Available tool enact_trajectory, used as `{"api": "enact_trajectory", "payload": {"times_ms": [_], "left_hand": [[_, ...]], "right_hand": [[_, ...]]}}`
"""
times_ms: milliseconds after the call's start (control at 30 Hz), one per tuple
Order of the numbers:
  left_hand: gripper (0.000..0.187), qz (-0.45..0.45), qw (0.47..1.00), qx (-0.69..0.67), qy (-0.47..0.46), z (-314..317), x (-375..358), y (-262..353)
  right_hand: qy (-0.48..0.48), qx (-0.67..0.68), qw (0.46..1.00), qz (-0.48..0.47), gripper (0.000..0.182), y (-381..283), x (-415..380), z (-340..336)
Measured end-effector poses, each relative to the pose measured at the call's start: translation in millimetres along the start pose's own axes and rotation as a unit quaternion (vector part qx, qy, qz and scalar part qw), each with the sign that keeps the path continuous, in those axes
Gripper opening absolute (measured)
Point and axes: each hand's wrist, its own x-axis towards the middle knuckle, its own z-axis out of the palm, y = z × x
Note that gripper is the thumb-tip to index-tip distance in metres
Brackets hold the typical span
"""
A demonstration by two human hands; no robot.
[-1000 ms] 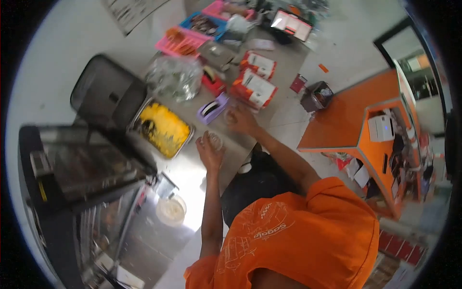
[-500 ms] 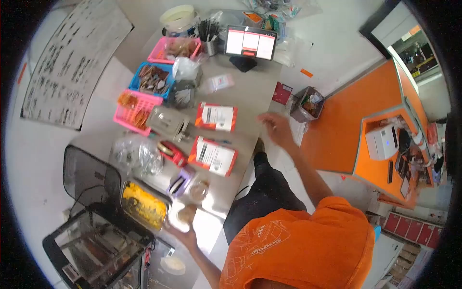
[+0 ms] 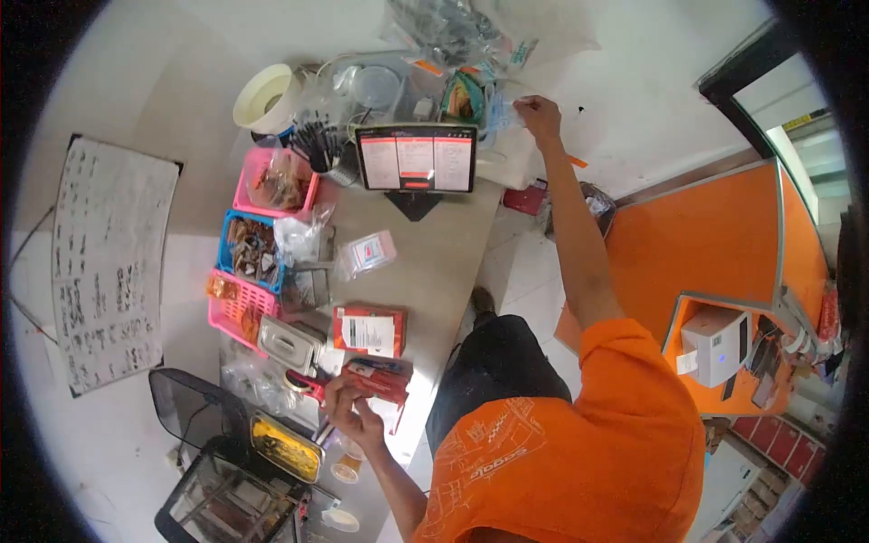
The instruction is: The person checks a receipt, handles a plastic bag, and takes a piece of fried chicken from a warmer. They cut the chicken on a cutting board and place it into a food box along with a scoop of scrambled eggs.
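My right hand (image 3: pixel 539 119) reaches to the back edge of the table, its fingers closed on a clear, bluish plastic bag (image 3: pixel 503 110) beside a bin of packaging. My left hand (image 3: pixel 353 412) is low over the table, fingers curled at the left end of a red box (image 3: pixel 385 380), which is tipped with its red side up. The grip itself is partly hidden. Just left of those fingers lies a red tape dispenser (image 3: pixel 303 384). Behind is a second red box (image 3: pixel 369 331), lying flat with a white label on top.
A tablet (image 3: pixel 416 158) stands at the back. Pink (image 3: pixel 243 308) and blue baskets (image 3: pixel 226 237) line the left side, near a lidded metal tray (image 3: pixel 288 340). A tray of yellow food (image 3: pixel 288 448) sits by a black-framed glass case (image 3: pixel 231 493). An orange counter (image 3: pixel 697 240) stands right.
My right hand has moved up and away to the plastic at the back. My left hand has left the food tray's side for the nearer red box, which has tipped. The view has shifted.
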Motion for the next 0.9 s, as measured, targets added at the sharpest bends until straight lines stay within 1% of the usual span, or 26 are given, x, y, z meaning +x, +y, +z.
{"api": "enact_trajectory", "payload": {"times_ms": [33,67,100,167,200,233,267,300,333,400,433,467,500,533,600,633,700,733,767,800,833,900], "left_hand": [[0.017,0.003,0.999,-0.033,-0.017,12,11,6],[0.015,0.005,0.997,-0.067,-0.035,25,21,11],[0.015,0.003,0.997,-0.066,-0.038,38,28,17],[0.01,0.001,0.983,-0.139,-0.117,66,43,29],[0.011,0.003,0.973,-0.177,-0.152,84,52,35],[0.011,-0.048,0.96,-0.199,-0.19,104,58,43],[0.011,-0.103,0.942,-0.22,-0.23,125,61,52],[0.01,-0.137,0.904,-0.282,-0.29,153,68,59],[0.01,-0.169,0.856,-0.343,-0.348,187,77,65],[0.016,-0.199,0.801,-0.338,-0.451,263,86,62],[0.021,-0.196,0.789,-0.358,-0.459,302,90,65],[0.027,-0.194,0.777,-0.375,-0.467,337,94,69],[0.031,-0.218,0.783,-0.357,-0.46,368,101,75],[0.035,-0.241,0.79,-0.337,-0.452,396,110,80],[0.043,-0.291,0.705,-0.516,-0.389,444,121,77],[0.043,-0.295,0.702,-0.517,-0.391,459,131,84],[0.049,-0.455,0.562,-0.627,-0.288,471,145,102],[0.049,-0.46,0.559,-0.627,-0.289,469,146,111],[0.05,-0.417,0.571,-0.65,-0.28,464,148,120],[0.05,-0.373,0.582,-0.67,-0.27,459,150,129],[0.05,-0.376,0.58,-0.67,-0.271,453,150,135],[0.046,-0.313,0.623,-0.668,-0.26,435,147,145]], "right_hand": [[0.002,0.001,1.0,0.002,0.032,-8,-2,-10],[0.024,0.017,1.0,-0.003,0.027,-14,-7,-19],[0.044,0.031,0.999,-0.006,0.024,-10,-11,-23],[0.055,0.008,0.998,-0.012,0.023,7,-19,-39],[0.068,-0.011,0.997,-0.026,0.023,7,-19,-45],[0.068,-0.012,0.997,-0.028,0.023,8,-24,-51],[0.032,0.176,0.984,0.023,0.022,4,-38,-61],[-0.003,0.357,0.931,0.075,0.022,3,-48,-70],[-0.002,0.351,0.933,0.078,0.022,5,-52,-76],[-0.016,0.338,0.928,0.155,0.019,12,-59,-84],[-0.013,0.334,0.929,0.157,0.019,18,-57,-87],[-0.036,0.337,0.927,0.16,0.017,25,-57,-88],[-0.058,0.341,0.924,0.165,0.016,31,-58,-88],[-0.054,0.34,0.924,0.169,0.016,32,-60,-87],[-0.047,0.356,0.921,0.152,0.018,33,-64,-91],[-0.046,0.352,0.922,0.155,0.018,43,-66,-94],[0.024,0.18,0.975,0.13,0.031,67,-75,-98],[0.024,0.175,0.975,0.133,0.031,54,-84,-109],[-0.001,0.275,0.947,0.165,0.035,17,-100,-126],[-0.025,0.372,0.907,0.195,0.04,-7,-111,-139],[-0.023,0.369,0.908,0.198,0.04,-10,-114,-145],[-0.018,0.411,0.901,0.137,0.02,-14,-122,-153]]}}
